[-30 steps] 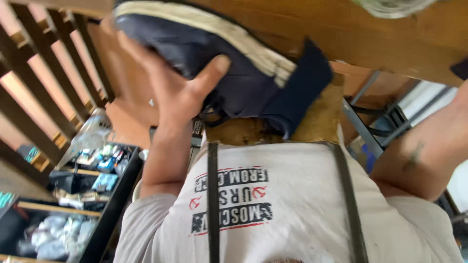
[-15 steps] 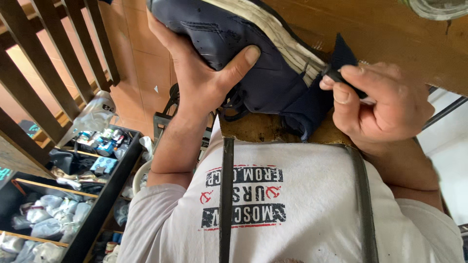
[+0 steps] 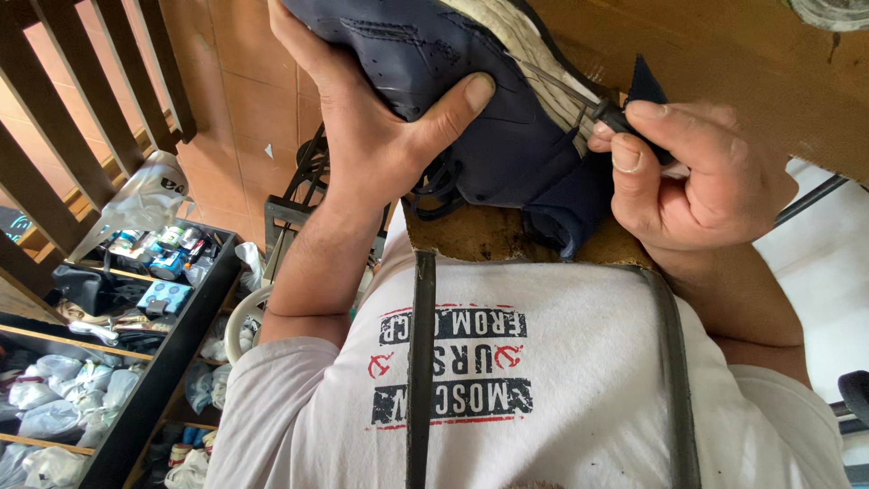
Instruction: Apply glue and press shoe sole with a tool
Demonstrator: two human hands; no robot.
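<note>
– Navy cloth, was it? What was being held in the head view?

– Yes, a navy shoe [image 3: 507,136] with a pale sole [image 3: 534,63], held up at the top middle of the frame, above the person's white shirt [image 3: 579,353]. The left hand [image 3: 371,136] was wrapped around its side, thumb pressed flat on the upper and fingers curled behind it.

– And the right hand [image 3: 706,181]?

– It was at the upper right, thumb and forefinger pinched on a small dark tool [image 3: 611,116]. The tool's tip sat right at the seam where sole meets upper, near the heel end. The other fingers were folded into the palm.

– How far along did the work on that seam look?

– Mid-way at best, I would judge. The tool was at the seam and the shoe was braced, so the work was under way there. The rest of the sole edge ran out of the top of the frame, so I could not tell how much was done. The dark laces [image 3: 434,186] hung loose below the left thumb.

– Anything else around?

– A brown wooden board [image 3: 724,45] across the upper right, and dark wooden rails [image 3: 54,136] at the upper left. A black shelf [image 3: 154,362] with bags and small packets stood at the lower left.
</note>
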